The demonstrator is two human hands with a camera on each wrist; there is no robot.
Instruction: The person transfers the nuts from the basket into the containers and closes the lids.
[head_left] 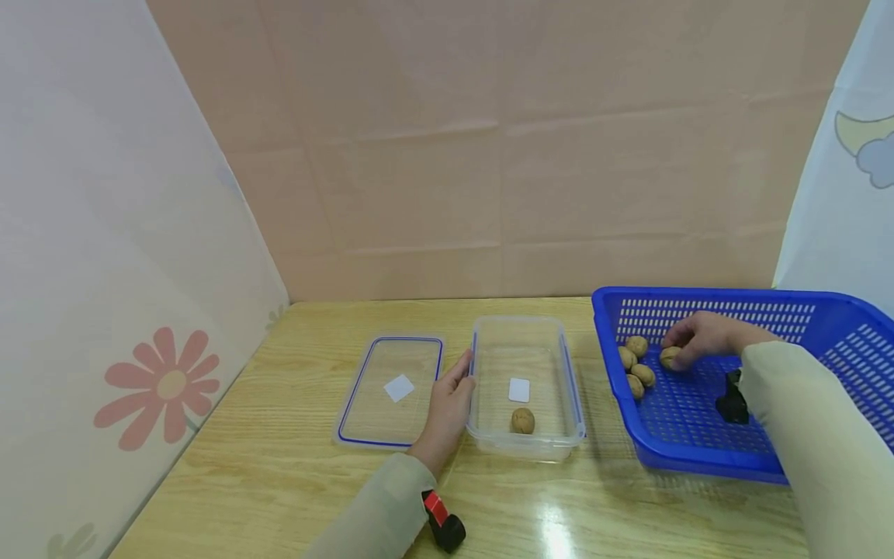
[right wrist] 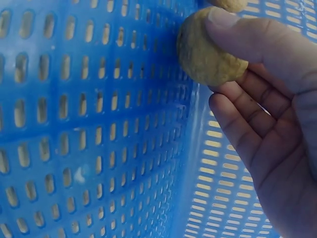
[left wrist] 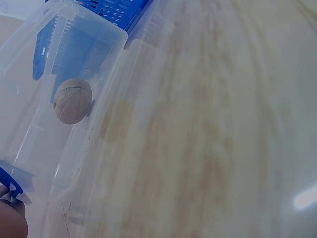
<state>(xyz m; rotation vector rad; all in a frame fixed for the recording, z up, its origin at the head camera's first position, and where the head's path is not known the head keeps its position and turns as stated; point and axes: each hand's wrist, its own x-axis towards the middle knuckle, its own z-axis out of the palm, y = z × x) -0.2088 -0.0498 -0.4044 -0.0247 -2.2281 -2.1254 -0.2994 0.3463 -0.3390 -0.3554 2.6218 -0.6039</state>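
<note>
In the head view my right hand (head_left: 705,338) reaches into the blue plastic basket (head_left: 632,423). Its thumb and fingers pinch a walnut (right wrist: 205,52), seen close up in the right wrist view. Several more walnuts (head_left: 643,376) lie in the basket's left corner. My left hand (head_left: 447,411) holds the left side of a clear plastic container (head_left: 527,446), with thumb and fingers at its rim. A single walnut (head_left: 522,421) rests inside near the front wall; the left wrist view shows this walnut (left wrist: 73,101) through the clear plastic.
Left of the container, a clear lid (head_left: 391,357) with a blue seal lies flat on the wooden table (head_left: 265,466). White square labels mark lid and container. A tan backdrop (head_left: 433,155) stands behind, with printed white sheets on both sides.
</note>
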